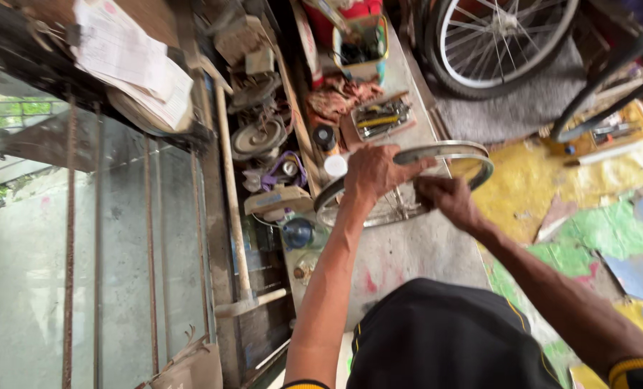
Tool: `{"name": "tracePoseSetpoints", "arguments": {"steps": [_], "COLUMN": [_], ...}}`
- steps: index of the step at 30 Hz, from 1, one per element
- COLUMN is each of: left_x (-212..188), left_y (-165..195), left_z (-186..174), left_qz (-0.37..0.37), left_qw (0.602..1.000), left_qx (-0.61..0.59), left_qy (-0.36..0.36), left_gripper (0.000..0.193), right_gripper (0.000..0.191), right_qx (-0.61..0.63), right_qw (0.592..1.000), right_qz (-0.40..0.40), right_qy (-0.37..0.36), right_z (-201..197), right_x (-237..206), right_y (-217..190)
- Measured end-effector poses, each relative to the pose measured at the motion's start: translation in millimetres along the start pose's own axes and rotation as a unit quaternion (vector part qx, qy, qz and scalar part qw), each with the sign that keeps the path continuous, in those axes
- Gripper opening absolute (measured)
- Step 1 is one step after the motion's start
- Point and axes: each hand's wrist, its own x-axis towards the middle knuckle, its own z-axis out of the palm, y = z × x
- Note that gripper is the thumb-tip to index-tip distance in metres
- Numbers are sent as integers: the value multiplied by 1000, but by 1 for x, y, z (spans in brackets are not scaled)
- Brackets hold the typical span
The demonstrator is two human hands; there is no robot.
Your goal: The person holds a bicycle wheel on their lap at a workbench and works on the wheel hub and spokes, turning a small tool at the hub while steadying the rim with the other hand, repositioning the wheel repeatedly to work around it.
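Both hands grip the bare silver spoked bicycle rim (451, 153) lying on the grey concrete counter (401, 252): left hand (374, 171) clamps its top edge, steadying it, right hand (444, 199) closes lower down.

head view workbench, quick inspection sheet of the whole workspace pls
surface: grey concrete bench top, stained, cluttered at the far end
job's things: silver spoked bicycle wheel rim lying on the bench
clutter: open tray of small hand tools, reddish rag, black-capped bottle, grey pulley wheels
grips: left hand clasps the rim's top edge; right hand closed low by the spokes
cables: nothing seen
surroundings: second bicycle wheel with tyre, papers, barred window, painted patchy floor
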Motion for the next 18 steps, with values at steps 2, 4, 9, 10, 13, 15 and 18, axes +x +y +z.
{"name": "tracePoseSetpoints", "arguments": {"steps": [2, 4, 9, 10, 13, 15, 18], "left_x": [1, 0, 2, 3, 3, 4, 5], "left_y": [-2, -3, -1, -1, -1, -3, -3], "left_z": [2, 2, 2, 3, 6, 5, 1], "left_qz": [48, 61, 13, 12, 23, 54, 15], "left_qw": [995, 992, 999, 999, 999, 993, 999], "left_qx": [-9, -19, -3, -8, -20, -24, -13], "left_qy": [87, 105, 39, 32, 37, 98, 48], "left_gripper": [87, 87, 86, 85, 83, 84, 87], "right_gripper": [25, 26, 21, 20, 29, 27, 28], "right_qx": [-4, -17, -80, -76, -59, -52, -75], "right_qw": [999, 999, 996, 997, 998, 997, 995], "right_qz": [-42, -48, 46, 23, -27, -56, -62], "right_qy": [-4, -9, 5, -3, -8, 10, 7], "right_z": [-3, -4, -2, -1, -4, -4, -1], "right_x": [2, 3, -1, -2, -2, -1, -1], "right_y": [1, 3, 3, 2, -5, -8, -9]}}
